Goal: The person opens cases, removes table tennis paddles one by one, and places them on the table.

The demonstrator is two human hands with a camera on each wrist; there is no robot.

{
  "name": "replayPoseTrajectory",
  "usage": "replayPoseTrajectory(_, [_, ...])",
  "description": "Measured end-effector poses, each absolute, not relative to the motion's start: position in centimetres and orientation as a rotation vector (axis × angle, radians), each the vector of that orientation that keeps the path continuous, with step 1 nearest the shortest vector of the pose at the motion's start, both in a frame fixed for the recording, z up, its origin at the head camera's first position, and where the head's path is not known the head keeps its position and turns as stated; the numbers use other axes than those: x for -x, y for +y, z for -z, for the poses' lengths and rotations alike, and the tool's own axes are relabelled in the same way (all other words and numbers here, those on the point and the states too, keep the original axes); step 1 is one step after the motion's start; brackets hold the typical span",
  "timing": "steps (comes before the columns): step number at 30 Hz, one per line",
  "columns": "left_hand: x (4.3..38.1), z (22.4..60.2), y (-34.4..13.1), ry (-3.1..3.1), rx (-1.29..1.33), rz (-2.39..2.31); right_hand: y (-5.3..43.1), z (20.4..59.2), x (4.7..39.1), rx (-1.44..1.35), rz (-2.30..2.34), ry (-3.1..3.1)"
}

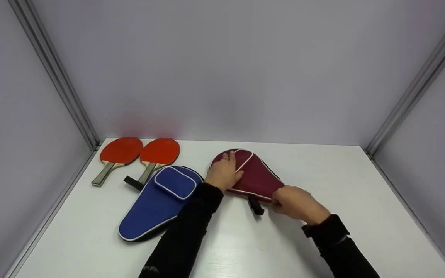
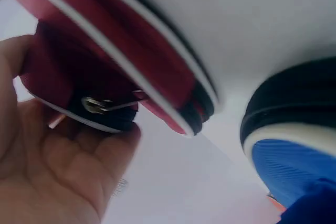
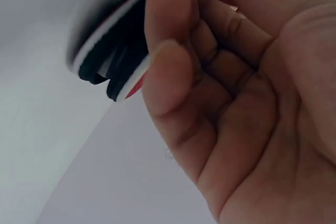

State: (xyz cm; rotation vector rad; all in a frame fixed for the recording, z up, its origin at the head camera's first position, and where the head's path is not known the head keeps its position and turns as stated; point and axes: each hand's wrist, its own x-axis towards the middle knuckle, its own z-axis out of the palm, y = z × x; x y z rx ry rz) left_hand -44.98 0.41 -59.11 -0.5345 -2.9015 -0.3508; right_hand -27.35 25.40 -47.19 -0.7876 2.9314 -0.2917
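A maroon table tennis bat case [image 1: 255, 175] with white piping lies on the white table, its narrow end toward the right. My left hand [image 1: 222, 173] is on its wide end, thumb and fingers around the raised pocket in the left wrist view, where a metal zip pull [image 2: 94, 104] shows. At the narrow end my right hand [image 1: 298, 202] pinches the case's edge between curled fingers and thumb; what exactly lies between the fingertips is hidden. In the right wrist view, the black zip edge [image 3: 100, 66] gapes slightly. A black strap [image 1: 256, 205] hangs from the near side.
A blue bat case [image 1: 157, 206] lies left of my left forearm, its black strap [image 1: 133, 183] sticking out. Behind it are two red table tennis bats, one farther left [image 1: 122, 150] and one beside it [image 1: 160, 151]. Grey panels [image 1: 222, 77] wall the table.
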Motion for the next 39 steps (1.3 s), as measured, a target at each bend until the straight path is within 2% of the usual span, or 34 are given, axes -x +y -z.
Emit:
replayPoseTrajectory(6, [45.5, 59.7, 0.2, -2.885, 0.55, 0.274, 24.8, 46.7, 27.1, 0.762, 0.447, 2.752])
replayPoseTrajectory(16, [45.0, 60.2, -1.2, -2.809, 0.881, 0.247, 28.3, 45.8, 29.4, 0.777, 0.638, 2.816])
replayPoseTrajectory(23, [37.0, 50.3, -2.2, -2.937, 1.125, 0.407, 30.0, 46.0, 30.3, 0.701, 0.603, 2.882])
replayPoseTrajectory(25, [36.0, 48.9, -2.6, -2.962, 1.19, 0.414, 30.2, 46.1, 30.4, 0.698, 0.6, 2.877])
replayPoseTrajectory(32, [34.1, 46.2, -2.1, -3.11, 1.275, 0.303, 30.4, 46.5, 30.4, 0.685, 0.601, 2.867])
replayPoseTrajectory(39, [32.9, 46.7, 0.8, -2.994, 1.307, 0.055, 30.1, 46.5, 30.3, 0.695, 0.558, 2.864])
